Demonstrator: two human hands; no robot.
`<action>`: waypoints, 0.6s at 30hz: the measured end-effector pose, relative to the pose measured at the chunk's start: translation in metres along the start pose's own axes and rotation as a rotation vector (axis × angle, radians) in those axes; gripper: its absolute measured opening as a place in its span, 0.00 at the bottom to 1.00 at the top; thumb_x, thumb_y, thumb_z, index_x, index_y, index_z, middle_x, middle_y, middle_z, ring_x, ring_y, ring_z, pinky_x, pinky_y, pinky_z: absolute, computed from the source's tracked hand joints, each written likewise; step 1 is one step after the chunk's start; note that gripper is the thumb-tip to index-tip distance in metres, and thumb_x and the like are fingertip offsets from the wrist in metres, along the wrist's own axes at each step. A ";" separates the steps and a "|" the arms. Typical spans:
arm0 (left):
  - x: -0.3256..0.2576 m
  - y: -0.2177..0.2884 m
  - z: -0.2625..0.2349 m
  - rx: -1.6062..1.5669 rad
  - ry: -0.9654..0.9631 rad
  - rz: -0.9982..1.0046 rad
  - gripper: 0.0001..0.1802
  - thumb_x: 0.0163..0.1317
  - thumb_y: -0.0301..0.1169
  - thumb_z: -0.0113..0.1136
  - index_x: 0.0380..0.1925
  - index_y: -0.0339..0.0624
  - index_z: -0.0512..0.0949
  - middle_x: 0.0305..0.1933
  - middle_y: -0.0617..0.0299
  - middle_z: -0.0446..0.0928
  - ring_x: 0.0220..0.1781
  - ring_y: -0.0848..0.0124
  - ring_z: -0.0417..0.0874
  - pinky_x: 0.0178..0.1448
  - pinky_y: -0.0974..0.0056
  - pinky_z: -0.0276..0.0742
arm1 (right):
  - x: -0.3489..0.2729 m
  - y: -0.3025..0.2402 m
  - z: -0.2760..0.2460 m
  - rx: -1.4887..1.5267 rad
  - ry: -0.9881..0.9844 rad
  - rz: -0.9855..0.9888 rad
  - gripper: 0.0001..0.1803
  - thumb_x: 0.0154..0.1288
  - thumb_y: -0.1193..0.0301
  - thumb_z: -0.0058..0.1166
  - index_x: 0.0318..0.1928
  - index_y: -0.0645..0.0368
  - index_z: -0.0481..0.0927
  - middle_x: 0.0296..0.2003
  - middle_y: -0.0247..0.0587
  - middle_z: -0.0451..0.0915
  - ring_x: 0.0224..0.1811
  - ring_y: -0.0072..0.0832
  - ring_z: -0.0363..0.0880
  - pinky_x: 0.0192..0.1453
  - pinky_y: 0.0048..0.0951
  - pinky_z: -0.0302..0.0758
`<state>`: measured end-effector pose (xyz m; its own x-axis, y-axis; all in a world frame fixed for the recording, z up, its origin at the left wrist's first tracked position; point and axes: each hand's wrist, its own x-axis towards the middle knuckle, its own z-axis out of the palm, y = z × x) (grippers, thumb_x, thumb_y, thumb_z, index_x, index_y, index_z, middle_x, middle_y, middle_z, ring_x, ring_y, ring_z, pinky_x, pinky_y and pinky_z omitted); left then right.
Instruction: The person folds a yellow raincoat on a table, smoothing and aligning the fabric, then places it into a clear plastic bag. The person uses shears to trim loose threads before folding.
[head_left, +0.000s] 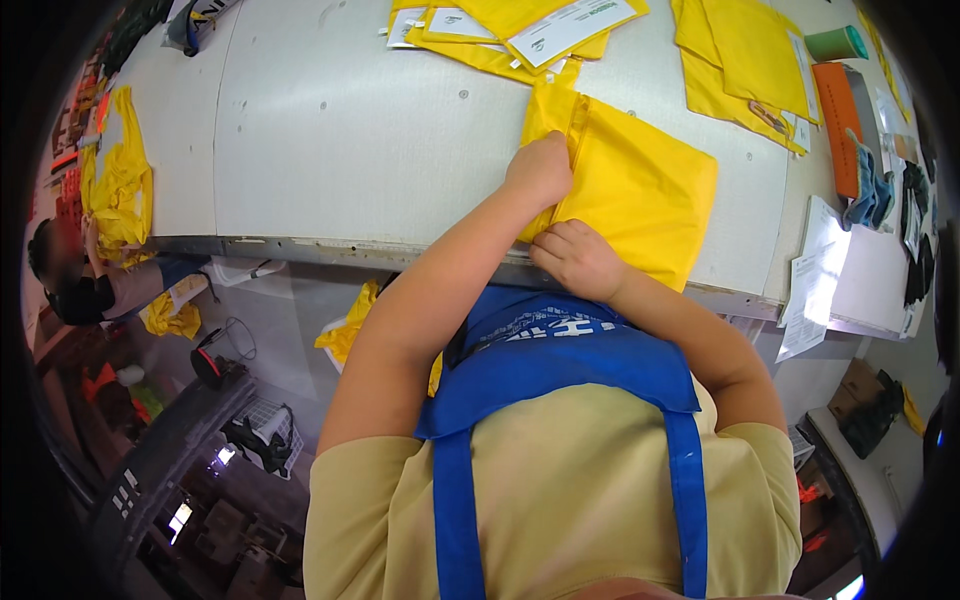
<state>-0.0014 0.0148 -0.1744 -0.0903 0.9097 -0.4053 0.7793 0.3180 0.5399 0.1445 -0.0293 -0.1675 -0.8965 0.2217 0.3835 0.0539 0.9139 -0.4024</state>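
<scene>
A flat, folded yellow fabric piece (645, 185) lies at the near edge of the table, with a stitched strip running along its left side. Whether it is a bag or a garment I cannot tell. My left hand (541, 177) is closed in a fist on that strip, near the upper left corner. Lower down, at the near left corner, my right hand (578, 260) has its fingers curled round the fabric edge. The fingertips of both hands are hidden.
Beyond my hands lies a stack of yellow packs with white labels (575, 30). Further right are more folded yellow pieces (745, 65), a green roll (835, 43), an orange box (838, 130) and paper sheets (812, 270). A person (75, 265) works with yellow fabric (122, 180) at far left.
</scene>
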 end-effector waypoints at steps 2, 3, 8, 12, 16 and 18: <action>-0.001 -0.003 0.000 -0.010 0.016 -0.004 0.11 0.53 0.27 0.53 0.36 0.33 0.72 0.33 0.41 0.79 0.38 0.46 0.81 0.43 0.50 0.76 | 0.005 -0.002 -0.004 0.117 -0.038 0.076 0.07 0.50 0.71 0.53 0.33 0.56 0.75 0.29 0.37 0.72 0.34 0.34 0.72 0.40 0.31 0.69; -0.003 -0.005 0.000 -0.050 0.018 -0.001 0.11 0.54 0.27 0.53 0.36 0.34 0.72 0.33 0.42 0.79 0.37 0.47 0.81 0.43 0.51 0.76 | 0.008 -0.004 -0.010 0.138 0.022 0.127 0.08 0.50 0.73 0.53 0.33 0.57 0.75 0.30 0.39 0.73 0.35 0.35 0.73 0.41 0.32 0.70; -0.030 0.003 -0.029 -0.383 0.090 0.071 0.13 0.58 0.32 0.54 0.38 0.32 0.72 0.36 0.43 0.80 0.40 0.49 0.81 0.43 0.50 0.75 | 0.021 -0.011 -0.027 0.277 0.165 0.504 0.09 0.51 0.78 0.56 0.35 0.59 0.76 0.32 0.43 0.76 0.37 0.43 0.75 0.45 0.36 0.72; -0.033 -0.056 0.004 -0.561 0.429 -0.018 0.17 0.63 0.36 0.51 0.46 0.33 0.72 0.47 0.45 0.77 0.49 0.55 0.78 0.49 0.57 0.75 | 0.011 0.027 -0.042 0.216 0.085 0.614 0.16 0.56 0.72 0.57 0.47 0.56 0.75 0.44 0.44 0.76 0.50 0.45 0.72 0.58 0.41 0.67; -0.040 -0.082 0.033 -0.897 0.104 -0.180 0.21 0.70 0.39 0.44 0.54 0.35 0.69 0.55 0.47 0.72 0.54 0.60 0.75 0.57 0.62 0.70 | -0.014 0.073 -0.047 -0.363 0.080 0.783 0.31 0.61 0.56 0.52 0.64 0.49 0.65 0.64 0.46 0.62 0.68 0.46 0.56 0.69 0.53 0.49; -0.045 -0.061 0.024 -1.143 -0.075 -0.174 0.23 0.72 0.41 0.41 0.56 0.35 0.66 0.57 0.47 0.70 0.55 0.60 0.73 0.61 0.62 0.68 | -0.028 0.077 -0.030 -0.458 -0.019 0.837 0.36 0.62 0.49 0.48 0.69 0.47 0.59 0.69 0.45 0.55 0.72 0.46 0.48 0.71 0.57 0.41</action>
<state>-0.0302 -0.0519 -0.2068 -0.0746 0.8239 -0.5618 -0.2588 0.5281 0.8088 0.1871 0.0449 -0.1840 -0.4961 0.8621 0.1032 0.8444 0.5067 -0.1741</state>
